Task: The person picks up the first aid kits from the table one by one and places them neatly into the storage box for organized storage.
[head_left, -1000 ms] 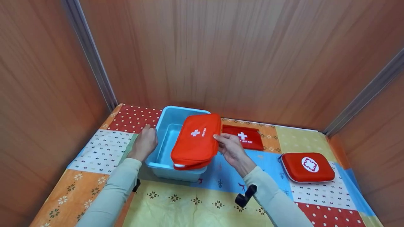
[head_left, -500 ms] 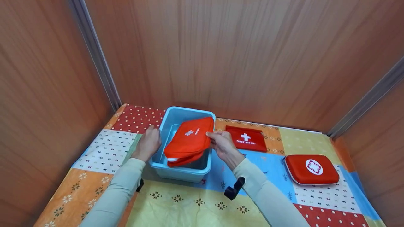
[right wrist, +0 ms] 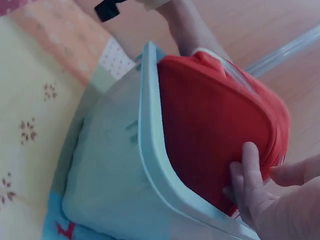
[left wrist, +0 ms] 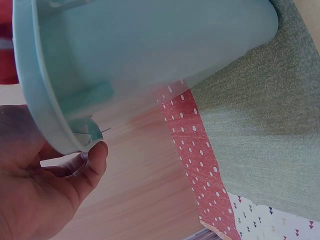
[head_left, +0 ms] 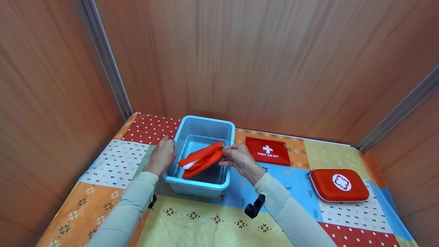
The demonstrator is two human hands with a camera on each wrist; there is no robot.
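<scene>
A red first aid bag is tipped on edge, partly down inside a light blue plastic bin. My right hand pinches the bag's right end between thumb and fingers, as the right wrist view also shows. A white strip shows between the bag's two red halves, and its printed front is hidden in the head view. On the bin's left side, my left hand grips the rim, with fingertips curled under the lip in the left wrist view.
Right of the bin lies a flat red first aid pouch. Farther right sits a red hard-shell case with a white emblem. A patterned patchwork cloth covers the table, and wood-grain panels rise behind and at both sides.
The right hand has moved slightly left, lowering the first aid bag into the bin and turning it from front-up to edge-on. The left hand has kept its grip on the rim.
</scene>
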